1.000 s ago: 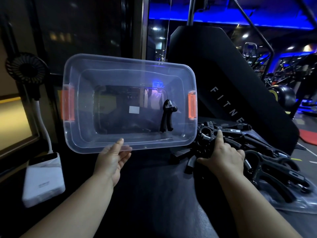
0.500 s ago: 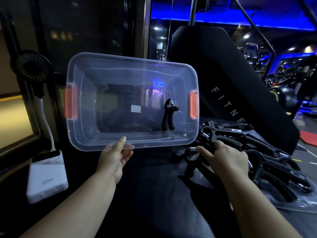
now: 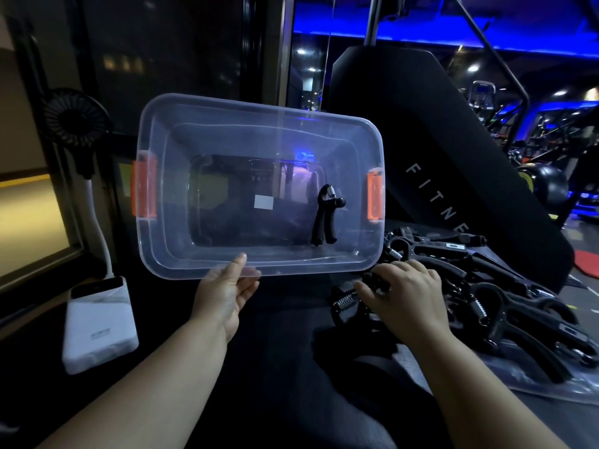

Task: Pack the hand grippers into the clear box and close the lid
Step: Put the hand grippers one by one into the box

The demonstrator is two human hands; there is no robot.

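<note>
The left hand (image 3: 227,296) pinches the near rim of the tilted clear box (image 3: 259,109), thumb on top; a black gripper (image 3: 325,218) lies inside. The right hand (image 3: 405,293) curls round a hand gripper (image 3: 347,300) at the edge of the pile (image 3: 505,309).

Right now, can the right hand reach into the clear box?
Probably yes for the right hand: the clear box has no lid, its mouth faces the person, and the left hand holds only the near rim.

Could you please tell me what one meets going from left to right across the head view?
Small fan → left orange latch → left hand holding the clear box → hand gripper inside it → right hand gripping a loose hand gripper → pile of hand grippers.
</note>
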